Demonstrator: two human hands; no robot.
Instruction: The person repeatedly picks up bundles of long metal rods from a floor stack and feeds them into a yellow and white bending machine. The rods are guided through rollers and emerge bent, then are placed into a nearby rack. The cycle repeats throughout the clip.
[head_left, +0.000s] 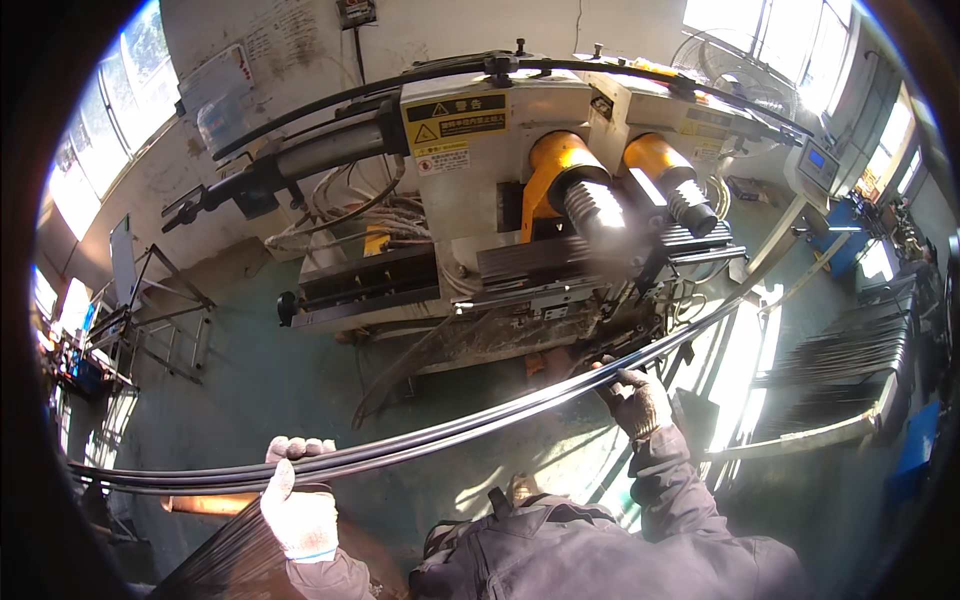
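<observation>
A bundle of a few long, slim metal rods (450,437) stretches across in front of me, from the lower left up to the right. My left hand (302,510), in a pale work glove, is closed on the bundle toward its left part, thumb in front and fingertips showing above. Farther right, my right hand (642,405), in a dirtier glove, grips the same rods from below, its fingers partly hidden. Whether the rods are solid or hollow I cannot tell.
Ahead stands a large pale machine (470,215) with two orange cylinders (565,165). A control box (818,165) rises at its right. Many dark rods (835,350) lie in a rack at right; another dark pile (225,555) is at lower left. A metal frame (150,325) stands far left.
</observation>
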